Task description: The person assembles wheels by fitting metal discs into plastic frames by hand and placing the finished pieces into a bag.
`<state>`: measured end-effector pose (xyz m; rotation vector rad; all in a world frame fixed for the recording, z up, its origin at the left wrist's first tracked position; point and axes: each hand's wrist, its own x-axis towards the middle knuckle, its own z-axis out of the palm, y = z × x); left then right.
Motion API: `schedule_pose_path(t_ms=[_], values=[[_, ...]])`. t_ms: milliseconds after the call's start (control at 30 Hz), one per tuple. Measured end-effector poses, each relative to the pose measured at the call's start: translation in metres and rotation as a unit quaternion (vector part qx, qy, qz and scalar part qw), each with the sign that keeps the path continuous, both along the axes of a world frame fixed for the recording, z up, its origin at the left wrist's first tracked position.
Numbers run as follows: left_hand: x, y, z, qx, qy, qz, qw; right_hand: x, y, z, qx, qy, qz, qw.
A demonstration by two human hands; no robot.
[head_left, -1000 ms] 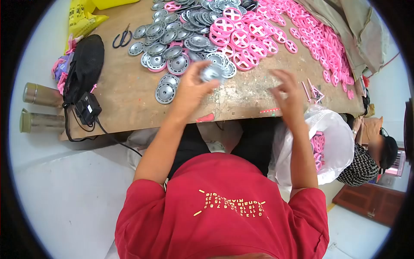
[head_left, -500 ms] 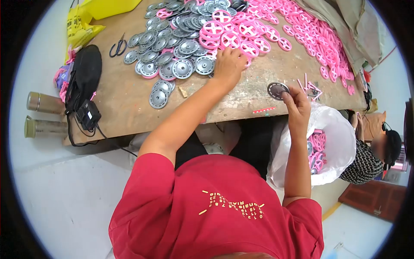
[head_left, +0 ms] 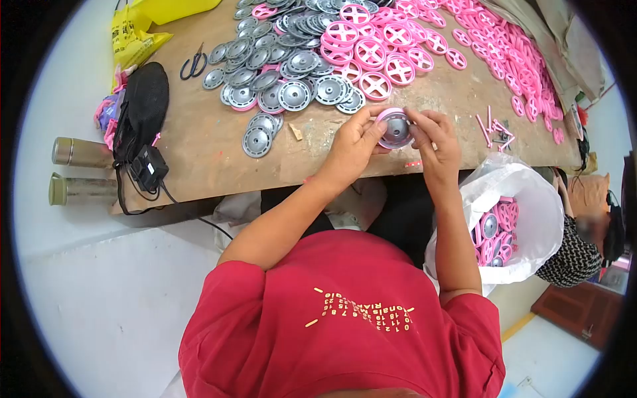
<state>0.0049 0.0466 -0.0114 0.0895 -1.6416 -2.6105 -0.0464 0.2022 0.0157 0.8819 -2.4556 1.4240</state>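
Observation:
Just above the table's front edge, my two hands meet around a pink wheel (head_left: 383, 118) with a grey plastic disc (head_left: 397, 131) set against its face. My left hand (head_left: 355, 144) pinches the wheel's left side between thumb and fingers. On the other side, my right hand (head_left: 435, 142) is closed on the disc's edge, fingertips at its upper right. Whether the disc is fully seated in the wheel, I cannot tell. Beyond my hands lie a pile of grey discs (head_left: 294, 96) and several pink spoked wheels (head_left: 375, 85).
A larger heap of pink wheels (head_left: 524, 73) spreads to the far right. Small pink rods (head_left: 490, 126) lie right of my hands. A white bag (head_left: 531, 232) holding pink and grey parts hangs by the table edge. Scissors (head_left: 194, 64), a black adapter (head_left: 147, 167) and two flasks (head_left: 79, 152) are left.
My left hand has come back from the pile with a pink wheel. My right hand has moved left and up, bringing the grey disc against it. The view has shifted slightly.

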Motion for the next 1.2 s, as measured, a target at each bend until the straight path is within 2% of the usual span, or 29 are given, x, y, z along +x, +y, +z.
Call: schedule_pose_path(t_ms=[33, 67, 100, 133, 200, 233, 300, 367, 433, 600, 633, 700, 733, 767, 800, 833, 867, 900, 933, 967, 1000, 1033, 1067, 1100, 1200], values=[[0.002, 0.0, -0.001, 0.0, -0.001, -0.004, 1.0, 0.0, 0.003, 0.001, -0.031, -0.081, 0.02, 0.996], [0.005, -0.001, -0.001, -0.074, 0.025, 0.019, 0.997, 0.002, 0.004, 0.001, -0.031, -0.082, 0.013, 0.996], [0.005, -0.001, -0.002, -0.146, 0.052, 0.043, 0.987, 0.003, 0.004, 0.0, -0.064, -0.141, 0.033, 0.987], [0.004, 0.001, -0.003, -0.145, 0.053, 0.04, 0.987, 0.003, 0.003, 0.0, -0.096, -0.199, 0.055, 0.974], [0.003, 0.002, -0.006, -0.239, 0.118, 0.093, 0.959, 0.006, 0.001, 0.003, -0.064, -0.181, 0.034, 0.981], [0.003, 0.003, -0.005, -0.239, 0.118, 0.092, 0.959, 0.006, 0.001, 0.004, -0.033, -0.162, 0.013, 0.986], [0.003, 0.008, -0.002, -0.1, 0.078, 0.039, 0.991, 0.003, 0.004, 0.001, -0.071, -0.196, 0.009, 0.978], [0.006, 0.011, -0.003, -0.1, 0.072, 0.024, 0.992, 0.002, 0.009, 0.0, -0.109, -0.231, 0.006, 0.967], [0.008, 0.011, -0.005, -0.101, 0.065, 0.012, 0.993, 0.003, 0.012, -0.001, -0.144, -0.259, 0.049, 0.954], [0.013, 0.025, -0.004, -0.036, -0.012, -0.028, 0.999, 0.014, 0.024, -0.003, -0.117, -0.246, 0.041, 0.961], [0.011, 0.027, -0.003, -0.036, -0.01, -0.025, 0.999, 0.017, 0.031, -0.002, -0.103, -0.252, 0.017, 0.962], [0.011, 0.03, -0.005, -0.134, 0.064, -0.097, 0.984, 0.021, 0.055, 0.013, -0.076, -0.23, 0.003, 0.97], [0.012, 0.025, 0.002, -0.201, 0.081, -0.096, 0.971, 0.024, 0.071, 0.026, -0.064, -0.223, -0.043, 0.972], [0.009, 0.019, 0.001, -0.202, 0.079, -0.091, 0.972, 0.027, 0.09, 0.039, -0.053, -0.214, -0.089, 0.971], [0.002, 0.011, -0.002, -0.368, 0.144, 0.0, 0.919, 0.029, 0.114, 0.049, -0.042, -0.194, -0.131, 0.971], [-0.007, 0.003, -0.006, -0.519, 0.203, 0.09, 0.826, 0.03, 0.142, 0.056, -0.03, -0.171, -0.175, 0.969], [-0.019, -0.004, -0.015, -0.521, 0.24, 0.157, 0.804, 0.027, 0.174, 0.056, -0.042, -0.144, -0.191, 0.97], [-0.031, -0.012, -0.019, -0.519, 0.24, 0.159, 0.805, 0.026, 0.198, 0.057, -0.052, -0.116, -0.208, 0.97], [-0.043, -0.02, -0.021, -0.553, 0.236, 0.17, 0.781, 0.027, 0.208, 0.061, -0.05, -0.113, -0.207, 0.97], [-0.054, -0.024, -0.023, -0.586, 0.231, 0.181, 0.755, 0.029, 0.218, 0.064, 0.102, 0.002, -0.285, 0.953], [-0.065, -0.026, -0.027, -0.583, 0.234, 0.183, 0.756, 0.029, 0.222, 0.067, 0.248, 0.118, -0.353, 0.894], [-0.075, -0.027, -0.031, -0.605, 0.225, 0.207, 0.736, 0.028, 0.207, 0.072, 0.249, 0.122, -0.356, 0.893], [-0.085, -0.025, -0.034, -0.625, 0.215, 0.229, 0.714, 0.025, 0.188, 0.071, 0.183, 0.079, -0.335, 0.921], [-0.093, -0.024, -0.033, -0.622, 0.219, 0.227, 0.716, 0.022, 0.164, 0.071, 0.116, 0.035, -0.313, 0.942], [-0.11, -0.023, -0.031, -0.72, 0.101, 0.165, 0.666, 0.007, 0.098, 0.058, 0.111, 0.023, -0.16, 0.981]])
